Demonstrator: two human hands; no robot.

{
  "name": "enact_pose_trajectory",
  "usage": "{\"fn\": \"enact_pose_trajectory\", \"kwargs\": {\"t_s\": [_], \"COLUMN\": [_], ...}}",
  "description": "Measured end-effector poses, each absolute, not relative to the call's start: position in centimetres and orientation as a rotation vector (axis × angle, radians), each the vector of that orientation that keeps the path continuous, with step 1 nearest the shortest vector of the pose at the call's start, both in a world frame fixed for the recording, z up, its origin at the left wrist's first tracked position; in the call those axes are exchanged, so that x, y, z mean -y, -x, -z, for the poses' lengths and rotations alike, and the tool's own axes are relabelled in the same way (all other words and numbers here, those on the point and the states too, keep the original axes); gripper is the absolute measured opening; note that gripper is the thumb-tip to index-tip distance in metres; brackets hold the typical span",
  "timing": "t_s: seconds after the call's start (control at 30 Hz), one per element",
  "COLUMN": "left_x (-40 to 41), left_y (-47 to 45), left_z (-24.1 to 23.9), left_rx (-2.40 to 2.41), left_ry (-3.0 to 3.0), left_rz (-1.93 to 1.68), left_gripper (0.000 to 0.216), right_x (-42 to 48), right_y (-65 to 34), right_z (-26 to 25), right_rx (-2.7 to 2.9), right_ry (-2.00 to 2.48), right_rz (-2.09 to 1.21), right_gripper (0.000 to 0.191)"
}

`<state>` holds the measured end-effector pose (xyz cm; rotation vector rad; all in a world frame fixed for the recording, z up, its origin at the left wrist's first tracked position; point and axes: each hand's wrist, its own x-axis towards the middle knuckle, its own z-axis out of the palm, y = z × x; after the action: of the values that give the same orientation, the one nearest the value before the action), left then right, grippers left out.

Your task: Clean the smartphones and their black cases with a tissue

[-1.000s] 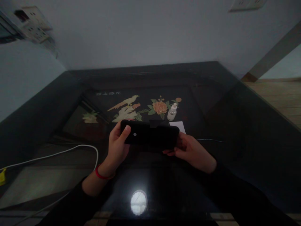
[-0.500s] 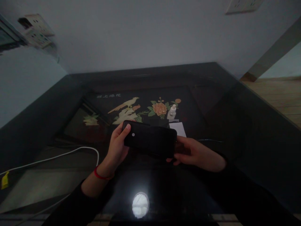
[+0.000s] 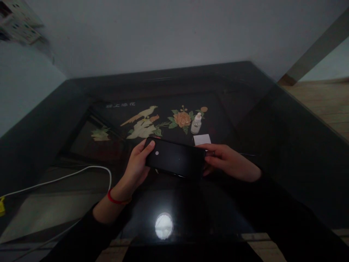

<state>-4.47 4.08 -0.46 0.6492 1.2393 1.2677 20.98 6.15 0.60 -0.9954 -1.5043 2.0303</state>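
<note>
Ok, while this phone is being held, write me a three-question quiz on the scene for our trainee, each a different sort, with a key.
1. Multiple choice: Which wrist wears the red band?
A) The left
B) The right
C) Both

2. True or false: The small bottle stands upright, farther from the person than the white rectangular item.

3. Short answer: What do the left hand and the right hand both touch?

Key:
1. A
2. True
3. The black phone, held at its two ends.
</note>
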Motion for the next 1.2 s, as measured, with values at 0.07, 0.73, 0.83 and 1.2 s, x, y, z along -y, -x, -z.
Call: {"fn": "enact_pose_trajectory", "kwargs": {"t_s": [0.07,0.73,0.83,1.2], "left_x": [-4.0,-4.0,-3.9,-3.9], "left_y": [4.5,5.1,5.4,5.6], "left_z": [0.4,-0.3,-0.6,-1.4], "left_rx": [-1.249,-1.231,-1.236,-1.257], "left_ry": [-0.650,-0.854,-0.888,-0.918], "left_rz": [-1.274,-1.251,-1.263,-1.207], "left_gripper": [0.040,0.035,0.034,0.034], "right_x": [-6.2,-5.5,-5.2,-4.4], "right_y": [-21.0,-20.4,-20.2,-19.9], "right_z": [-0.6,-1.3,-1.7,-2.3], "right_rx": [1.524,1.579,1.560,1.495], "right_ry": [1.011,1.102,1.097,1.073], "right_rz": [-2.017,-1.906,-1.915,-1.958], "right_gripper": [0.051,0.036,0.036,0.037]}}
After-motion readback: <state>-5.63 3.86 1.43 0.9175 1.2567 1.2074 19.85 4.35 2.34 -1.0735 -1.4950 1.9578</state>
